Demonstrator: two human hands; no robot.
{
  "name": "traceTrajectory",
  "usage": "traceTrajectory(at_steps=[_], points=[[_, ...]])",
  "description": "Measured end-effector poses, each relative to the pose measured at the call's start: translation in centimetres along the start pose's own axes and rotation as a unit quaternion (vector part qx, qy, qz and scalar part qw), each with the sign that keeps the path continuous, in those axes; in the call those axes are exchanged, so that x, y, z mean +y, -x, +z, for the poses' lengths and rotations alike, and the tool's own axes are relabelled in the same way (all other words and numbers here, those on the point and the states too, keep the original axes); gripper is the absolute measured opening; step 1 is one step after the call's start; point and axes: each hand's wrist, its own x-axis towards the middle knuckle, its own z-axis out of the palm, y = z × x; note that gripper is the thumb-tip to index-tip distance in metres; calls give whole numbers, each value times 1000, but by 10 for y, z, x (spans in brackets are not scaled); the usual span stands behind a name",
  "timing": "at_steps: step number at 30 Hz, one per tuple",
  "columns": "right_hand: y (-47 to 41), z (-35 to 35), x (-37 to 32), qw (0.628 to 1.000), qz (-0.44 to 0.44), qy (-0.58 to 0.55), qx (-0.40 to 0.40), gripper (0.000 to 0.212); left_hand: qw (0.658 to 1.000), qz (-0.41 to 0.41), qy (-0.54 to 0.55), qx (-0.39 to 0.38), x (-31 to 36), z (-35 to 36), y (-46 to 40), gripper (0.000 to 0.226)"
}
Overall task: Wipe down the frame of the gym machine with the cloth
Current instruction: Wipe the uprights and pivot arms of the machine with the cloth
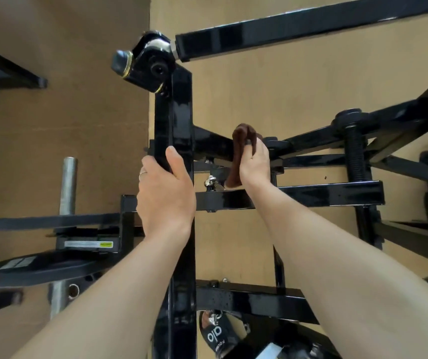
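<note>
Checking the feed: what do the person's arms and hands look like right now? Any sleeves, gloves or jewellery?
Both forearms are bare as far as the picture shows them: no sleeves, no gloves, no watch or wristband. The left hand wears a thin silver-coloured ring on one finger. The right hand shows no ring or other marking on the parts in view.

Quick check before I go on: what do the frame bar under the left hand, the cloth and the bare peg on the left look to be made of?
Frame bar: likely steel with glossy black paint; it shows sharp reflections and square edges.
Cloth: soft brown fabric, maybe microfibre; it folds limply over the right hand.
Peg: bare metal, dull grey, unpainted, with a brushed sheen.
The left hand grips the bar.
</note>
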Motion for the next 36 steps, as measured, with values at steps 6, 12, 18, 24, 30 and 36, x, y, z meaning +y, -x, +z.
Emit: traceTrajectory(at_steps=[6,12,18,24,30,36], points=[[-18,-8,0,990,135,-20,33,48,1000,-1,-11,12,0,2,0,50],[66,35,-50,996,-29,-84,-6,43,1000,1,-27,13,1,1,0,60],[56,34,-45,998,-43,-43,10,46,1000,4,-28,7,1,1,0,62],[-30,-3,-8,984,172,38,14,52,1000,8,-15,17,0,3,0,59],[-74,-25,19,960,279,0,19,52,1000,11,-18,17,-3,3,0,55],[-70,-28,21,963,266,-10,41,52,1000,10,-20,21,-3,3,1,51]])
